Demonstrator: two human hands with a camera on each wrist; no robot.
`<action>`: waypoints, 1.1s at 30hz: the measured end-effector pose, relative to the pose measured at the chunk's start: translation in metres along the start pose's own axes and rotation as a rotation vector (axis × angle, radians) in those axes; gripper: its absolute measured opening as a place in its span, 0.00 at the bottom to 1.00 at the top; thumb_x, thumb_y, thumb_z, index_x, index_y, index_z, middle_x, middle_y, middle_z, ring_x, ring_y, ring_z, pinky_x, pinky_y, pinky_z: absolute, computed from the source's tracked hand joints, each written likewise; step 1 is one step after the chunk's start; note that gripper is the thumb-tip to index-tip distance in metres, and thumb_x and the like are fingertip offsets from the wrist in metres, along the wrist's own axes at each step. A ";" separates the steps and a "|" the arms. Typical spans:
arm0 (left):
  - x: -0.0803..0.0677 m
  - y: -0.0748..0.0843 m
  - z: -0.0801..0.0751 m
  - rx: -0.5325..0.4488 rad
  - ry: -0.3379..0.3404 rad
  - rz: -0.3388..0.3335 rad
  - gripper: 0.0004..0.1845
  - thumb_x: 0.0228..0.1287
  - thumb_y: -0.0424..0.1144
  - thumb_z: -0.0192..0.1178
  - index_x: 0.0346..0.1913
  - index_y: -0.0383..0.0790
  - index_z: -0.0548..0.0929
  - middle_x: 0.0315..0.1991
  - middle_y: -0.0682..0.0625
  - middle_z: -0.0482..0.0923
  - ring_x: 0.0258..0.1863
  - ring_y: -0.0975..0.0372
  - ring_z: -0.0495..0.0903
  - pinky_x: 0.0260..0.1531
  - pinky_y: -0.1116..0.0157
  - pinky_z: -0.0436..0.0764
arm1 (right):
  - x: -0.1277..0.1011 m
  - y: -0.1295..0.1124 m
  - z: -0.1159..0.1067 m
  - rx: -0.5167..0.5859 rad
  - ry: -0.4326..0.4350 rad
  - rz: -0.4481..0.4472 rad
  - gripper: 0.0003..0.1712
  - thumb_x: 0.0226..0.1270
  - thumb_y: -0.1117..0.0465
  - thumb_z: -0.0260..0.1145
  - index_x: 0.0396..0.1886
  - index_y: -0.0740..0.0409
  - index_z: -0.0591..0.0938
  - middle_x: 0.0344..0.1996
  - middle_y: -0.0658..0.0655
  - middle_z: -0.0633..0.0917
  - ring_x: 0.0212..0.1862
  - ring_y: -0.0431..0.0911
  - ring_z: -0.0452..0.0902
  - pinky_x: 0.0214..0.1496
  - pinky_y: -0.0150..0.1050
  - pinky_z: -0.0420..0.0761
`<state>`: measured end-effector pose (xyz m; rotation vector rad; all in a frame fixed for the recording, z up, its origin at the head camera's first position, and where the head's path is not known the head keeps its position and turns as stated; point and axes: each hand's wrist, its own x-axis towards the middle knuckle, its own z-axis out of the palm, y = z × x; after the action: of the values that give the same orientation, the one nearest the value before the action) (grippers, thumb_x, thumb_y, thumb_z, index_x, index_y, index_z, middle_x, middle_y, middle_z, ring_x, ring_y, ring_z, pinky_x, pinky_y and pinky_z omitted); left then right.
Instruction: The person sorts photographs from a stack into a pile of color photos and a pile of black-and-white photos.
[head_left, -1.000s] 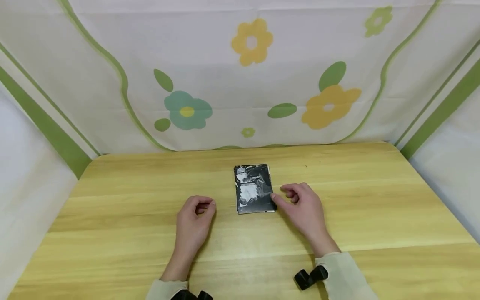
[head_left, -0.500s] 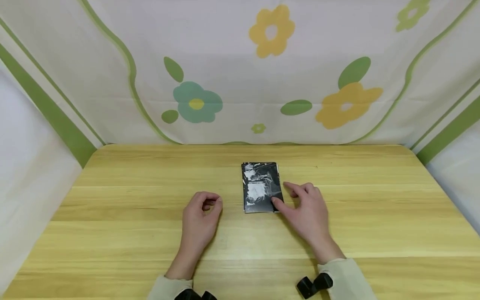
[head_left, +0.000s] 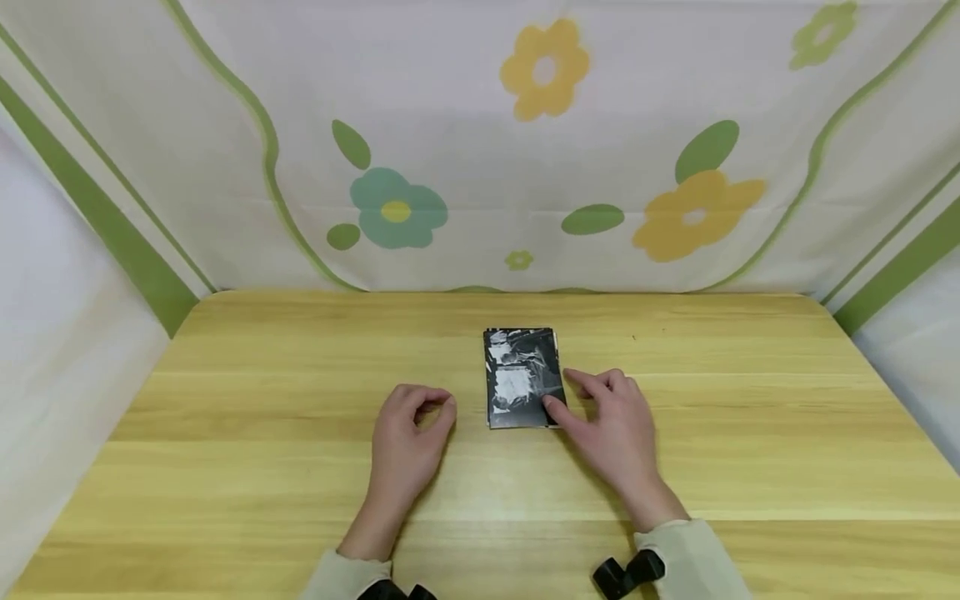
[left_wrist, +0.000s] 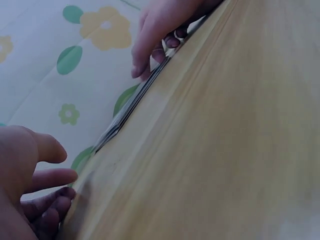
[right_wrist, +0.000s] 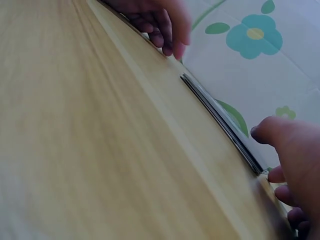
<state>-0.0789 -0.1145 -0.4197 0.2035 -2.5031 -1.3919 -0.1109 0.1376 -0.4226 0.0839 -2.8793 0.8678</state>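
Two hands beside black packet [head_left: 522,377] (right hand [head_left: 609,421] touching)

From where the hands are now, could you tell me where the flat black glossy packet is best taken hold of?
Probably at its near right corner, coming from the right: the flat black glossy packet lies thin and flush on the wooden table, and the right hand already touches that edge. The left hand is apart.
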 end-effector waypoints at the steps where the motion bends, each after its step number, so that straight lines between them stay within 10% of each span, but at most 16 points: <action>1: -0.001 0.000 0.002 0.018 0.000 0.012 0.06 0.66 0.34 0.72 0.44 0.40 0.93 0.42 0.47 0.88 0.45 0.54 0.82 0.53 0.56 0.77 | 0.000 0.000 0.001 -0.002 -0.006 -0.001 0.34 0.67 0.38 0.76 0.68 0.48 0.86 0.40 0.55 0.78 0.40 0.49 0.67 0.43 0.41 0.64; 13: 0.002 0.016 0.025 0.223 -0.089 0.057 0.27 0.64 0.50 0.75 0.63 0.42 0.89 0.45 0.46 0.81 0.47 0.51 0.70 0.52 0.45 0.56 | 0.009 -0.006 0.010 -0.018 0.014 -0.058 0.32 0.66 0.42 0.78 0.66 0.47 0.87 0.40 0.54 0.79 0.41 0.50 0.70 0.44 0.41 0.66; 33: 0.001 0.021 0.030 0.206 -0.036 0.091 0.20 0.67 0.47 0.73 0.60 0.48 0.91 0.44 0.49 0.82 0.45 0.53 0.71 0.52 0.48 0.57 | 0.011 -0.005 -0.005 0.016 -0.017 -0.066 0.29 0.69 0.45 0.76 0.67 0.46 0.87 0.42 0.53 0.82 0.46 0.50 0.73 0.47 0.43 0.68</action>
<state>-0.0889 -0.0790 -0.4170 0.1035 -2.6488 -1.1134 -0.1209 0.1361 -0.4145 0.1883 -2.8676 0.8829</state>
